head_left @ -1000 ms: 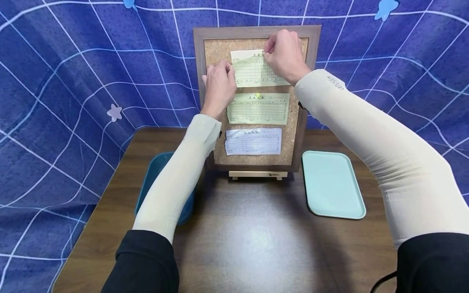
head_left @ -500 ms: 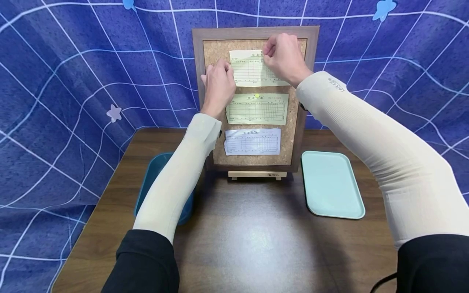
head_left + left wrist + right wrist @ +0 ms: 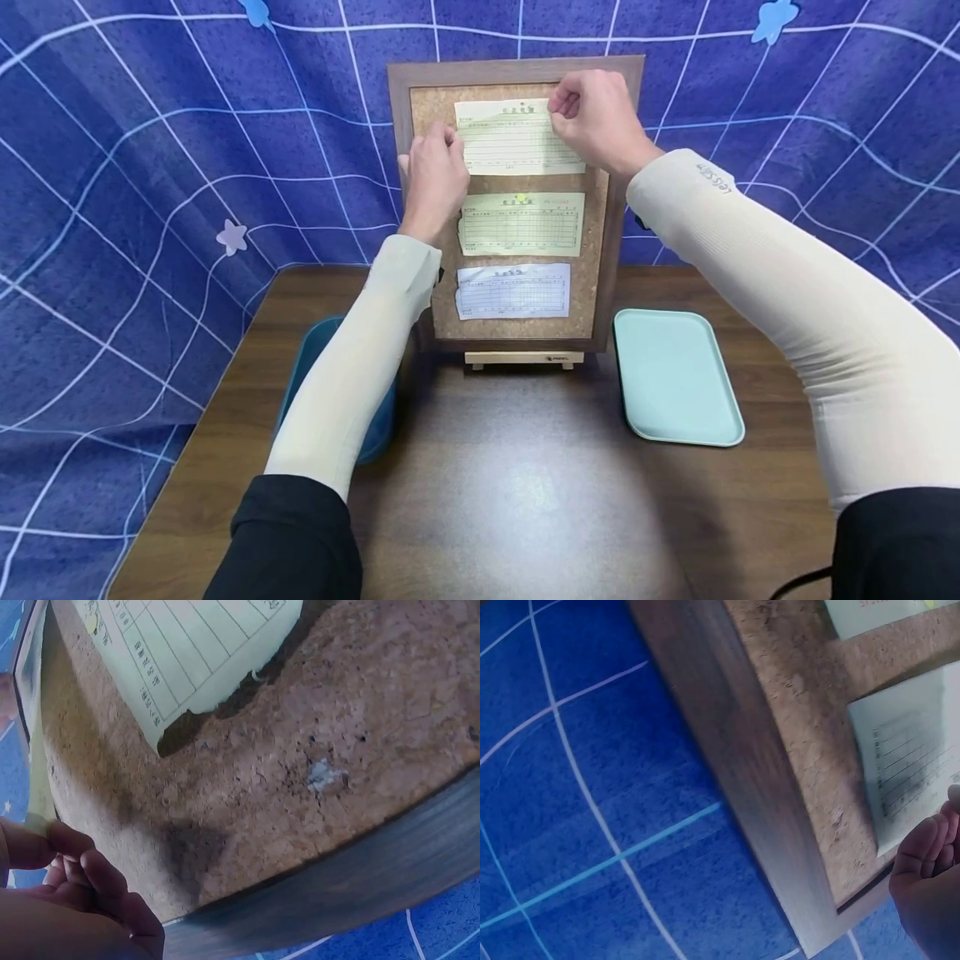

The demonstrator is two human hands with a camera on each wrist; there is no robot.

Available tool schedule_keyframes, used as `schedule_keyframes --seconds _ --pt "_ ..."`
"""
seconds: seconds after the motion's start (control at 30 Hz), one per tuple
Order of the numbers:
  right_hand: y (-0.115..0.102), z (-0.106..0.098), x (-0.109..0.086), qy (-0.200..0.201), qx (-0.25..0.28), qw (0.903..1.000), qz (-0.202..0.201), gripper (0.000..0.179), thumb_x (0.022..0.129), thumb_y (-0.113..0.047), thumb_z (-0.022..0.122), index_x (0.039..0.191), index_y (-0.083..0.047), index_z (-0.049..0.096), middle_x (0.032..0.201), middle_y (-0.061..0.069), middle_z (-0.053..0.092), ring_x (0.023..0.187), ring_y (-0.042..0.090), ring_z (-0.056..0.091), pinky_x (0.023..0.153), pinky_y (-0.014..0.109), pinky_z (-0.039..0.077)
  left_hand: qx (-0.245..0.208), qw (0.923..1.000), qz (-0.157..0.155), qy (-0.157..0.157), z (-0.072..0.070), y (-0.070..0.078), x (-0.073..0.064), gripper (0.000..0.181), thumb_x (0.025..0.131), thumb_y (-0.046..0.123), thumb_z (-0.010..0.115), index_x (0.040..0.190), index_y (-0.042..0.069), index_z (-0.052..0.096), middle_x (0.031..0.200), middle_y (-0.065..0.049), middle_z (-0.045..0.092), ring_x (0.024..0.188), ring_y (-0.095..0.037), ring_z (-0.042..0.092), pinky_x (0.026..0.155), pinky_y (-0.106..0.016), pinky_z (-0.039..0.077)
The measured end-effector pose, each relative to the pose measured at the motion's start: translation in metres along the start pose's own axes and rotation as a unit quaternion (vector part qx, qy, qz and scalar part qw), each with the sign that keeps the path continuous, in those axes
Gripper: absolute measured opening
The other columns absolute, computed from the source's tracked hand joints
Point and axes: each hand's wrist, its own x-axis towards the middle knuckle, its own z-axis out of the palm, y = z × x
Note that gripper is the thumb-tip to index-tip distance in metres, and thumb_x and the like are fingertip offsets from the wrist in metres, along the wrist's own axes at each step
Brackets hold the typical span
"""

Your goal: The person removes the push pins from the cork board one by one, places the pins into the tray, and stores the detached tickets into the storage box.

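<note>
Three printed paper slips hang on a framed corkboard (image 3: 442, 329): a pale top slip (image 3: 498, 146), a green middle slip (image 3: 521, 229) and a bluish bottom slip (image 3: 513, 292). A small reddish pushpin (image 3: 522, 105) shows at the top slip's upper edge, and a yellow pushpin (image 3: 521, 198) on the middle one. My left hand (image 3: 437, 179) pinches the top slip's left edge; in the left wrist view thumb and finger (image 3: 71, 840) meet on the paper. At its upper right, my right hand (image 3: 596, 117) has loosely curled fingers, with nothing seen between them, and covers the slip's corner.
The board leans on a small wooden easel (image 3: 525, 358) on a brown table (image 3: 525, 500). To its right lies a light turquoise tray (image 3: 678, 379). A dark teal bin (image 3: 378, 429) stands on the left, partly behind my left forearm. A blue patterned curtain (image 3: 187, 208) hangs behind.
My right hand has shifted right, away from the slip's top middle, uncovering the printed heading and the reddish pushpin. My left hand stays at the slip's left edge. The view tilts slightly.
</note>
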Motion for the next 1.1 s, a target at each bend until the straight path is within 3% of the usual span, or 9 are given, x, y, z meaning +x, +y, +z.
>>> schedule_keyframes --seconds 0.67,0.83,1.1 --pt "0.037 -0.023 -0.032 0.010 -0.019 0.9997 -0.012 0.016 0.084 -0.005 0.052 0.089 0.000 0.067 0.082 0.007 0.064 0.072 0.012 0.052 0.068 0.020 0.039 -0.057 0.9959 0.036 0.060 -0.024 -0.031 -0.008 0.019 0.098 0.017 0.045 0.101 0.003 0.058 0.090 -0.007 0.061 0.093 -0.026 0.056 0.090 -0.035 0.027" --pt "0.047 -0.023 -0.043 -0.005 -0.030 0.9992 -0.026 0.014 0.085 -0.005 0.055 0.089 0.001 0.067 0.083 0.011 0.065 0.074 0.017 0.055 0.071 0.026 0.041 -0.068 0.9952 0.033 0.063 -0.028 -0.038 -0.012 0.019 0.098 0.016 0.045 0.101 0.002 0.057 0.085 -0.006 0.058 0.087 -0.025 0.054 0.091 -0.034 0.026" --pt "0.064 -0.025 -0.062 0.007 -0.026 0.9985 -0.048 0.011 0.083 -0.005 0.060 0.087 0.002 0.068 0.085 0.016 0.065 0.078 0.026 0.058 0.076 0.038 0.040 -0.065 0.9946 0.045 0.068 -0.039 -0.053 -0.022 0.019 0.098 0.014 0.045 0.102 0.000 0.057 0.084 -0.007 0.058 0.083 -0.023 0.054 0.096 -0.033 0.025"
